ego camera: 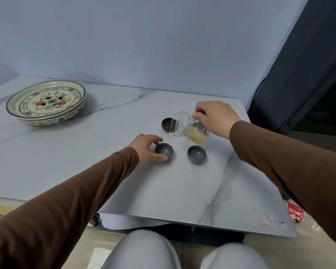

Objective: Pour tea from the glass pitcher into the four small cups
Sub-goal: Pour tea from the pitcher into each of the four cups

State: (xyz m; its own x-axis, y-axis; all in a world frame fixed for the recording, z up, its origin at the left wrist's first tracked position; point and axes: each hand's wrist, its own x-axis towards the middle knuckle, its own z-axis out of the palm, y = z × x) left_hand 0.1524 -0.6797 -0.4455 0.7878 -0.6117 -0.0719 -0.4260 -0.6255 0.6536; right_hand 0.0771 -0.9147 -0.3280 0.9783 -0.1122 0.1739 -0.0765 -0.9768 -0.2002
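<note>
Right hand (213, 117) grips glass pitcher (190, 129) tipped leftward (spout toward dark cup (168, 124)).

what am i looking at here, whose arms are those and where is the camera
There is one picture, taken by a camera worn on a person's head, looking forward and down. The two arms in brown sleeves belong to that person, and their knees show at the bottom.

On the marble table sit three small cups that show: a dark cup at the back and two grey-blue ones in front, the left cup and the right cup. A fourth cup does not show. A patterned dish stands far left.

The right hand holds a glass pitcher of yellowish tea, tipped toward the dark cup. The left hand curls around the left cup, thumb and fingers at its sides.
</note>
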